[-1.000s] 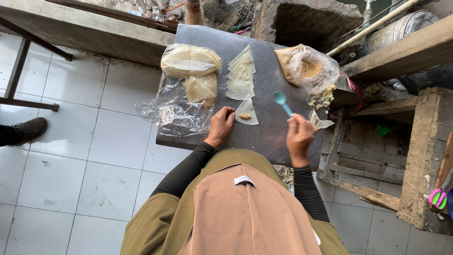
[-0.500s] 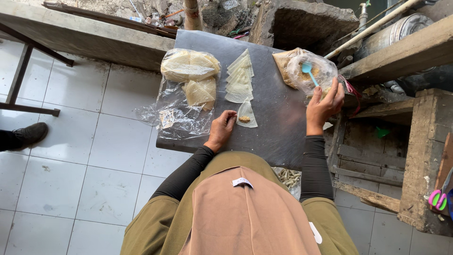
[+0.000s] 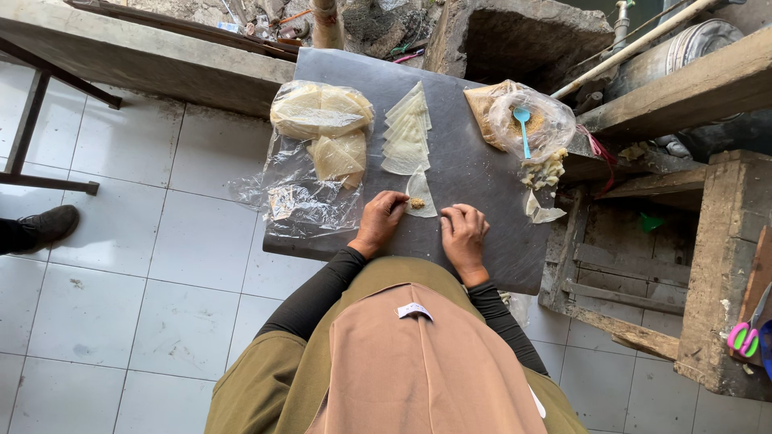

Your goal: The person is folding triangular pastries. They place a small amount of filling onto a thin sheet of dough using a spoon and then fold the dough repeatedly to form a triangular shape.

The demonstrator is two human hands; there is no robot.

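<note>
Near the counter's [image 3: 474, 173] front edge, the right hand [image 3: 464, 233] is back from the spoon [image 3: 523, 131], grip seemingly empty, while the left hand [image 3: 380, 221] pinches the filled wrapper [image 3: 419, 195], ready for folding.

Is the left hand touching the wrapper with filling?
Touching. Head view: left hand fingertips rest on the edge of the triangular wrapper by the filling; no gap visible.

A rough home backyard work spot: white tiled floor [image 3: 161, 265], concrete ledge [image 3: 153, 56], worn wooden shelves [image 3: 683, 88], metal drum [image 3: 691, 40].

left hand [image 3: 380, 220] curled, fingers bent, right hand [image 3: 463, 233] curled alongside
</note>
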